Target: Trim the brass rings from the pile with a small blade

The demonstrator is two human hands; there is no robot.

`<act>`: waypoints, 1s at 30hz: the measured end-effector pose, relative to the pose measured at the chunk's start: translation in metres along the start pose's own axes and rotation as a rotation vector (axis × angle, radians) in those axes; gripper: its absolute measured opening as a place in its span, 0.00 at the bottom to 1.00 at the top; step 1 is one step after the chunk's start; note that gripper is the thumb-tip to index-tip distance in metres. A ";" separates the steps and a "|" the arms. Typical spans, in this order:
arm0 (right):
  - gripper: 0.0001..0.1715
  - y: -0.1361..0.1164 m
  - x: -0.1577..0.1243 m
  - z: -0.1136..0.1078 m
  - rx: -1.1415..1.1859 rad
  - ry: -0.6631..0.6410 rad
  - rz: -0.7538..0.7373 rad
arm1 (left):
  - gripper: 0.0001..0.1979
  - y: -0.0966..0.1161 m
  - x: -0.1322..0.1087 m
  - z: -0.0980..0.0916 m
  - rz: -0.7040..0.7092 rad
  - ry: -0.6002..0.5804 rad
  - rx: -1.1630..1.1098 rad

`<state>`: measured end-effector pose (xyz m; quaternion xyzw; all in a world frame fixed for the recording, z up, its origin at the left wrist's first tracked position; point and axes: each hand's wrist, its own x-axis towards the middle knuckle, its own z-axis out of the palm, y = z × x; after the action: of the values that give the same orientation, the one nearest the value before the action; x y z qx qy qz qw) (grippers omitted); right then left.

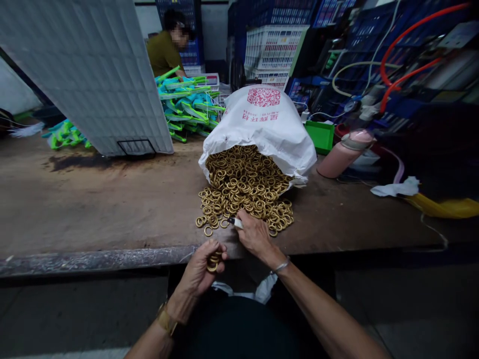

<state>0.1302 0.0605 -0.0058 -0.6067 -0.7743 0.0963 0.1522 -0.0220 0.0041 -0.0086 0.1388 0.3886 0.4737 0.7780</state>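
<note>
My left hand (198, 269) is closed around several gold-coloured rings (213, 261) just in front of the table edge. My right hand (256, 238) reaches over the tabletop and grips a short pen-like tool (238, 223) with a dark tip and a white section. The tool's tip is beside a loose ring (224, 223) at the front of the pile; I cannot tell if they touch. A heap of gold rings (243, 187) spills from the mouth of a white sack (258, 124) with red print, lying on its side. My right fingers partly hide the front of the heap.
Wooden table (112, 199) spans the view. A grey ribbed panel (93, 75) stands left, near piled green-and-blue plastic pieces (190, 107). To the right are a green tray (320, 136), a pink bottle (344, 154) and red hoses (392, 50). A person (164, 50) bends behind; crates (275, 47) are stacked there.
</note>
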 end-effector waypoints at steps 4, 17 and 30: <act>0.08 -0.001 -0.018 -0.003 0.228 0.021 -0.118 | 0.15 -0.006 0.004 0.009 0.136 0.076 0.218; 0.15 -0.007 -0.035 0.006 0.951 -0.155 0.240 | 0.14 -0.017 0.007 0.013 0.278 0.139 0.656; 0.10 -0.005 -0.034 0.004 0.912 -0.119 0.245 | 0.16 -0.019 0.002 0.015 0.074 -0.011 0.539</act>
<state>0.1314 0.0267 -0.0122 -0.5581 -0.5833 0.4783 0.3458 0.0012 -0.0015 -0.0111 0.3576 0.4913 0.3802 0.6973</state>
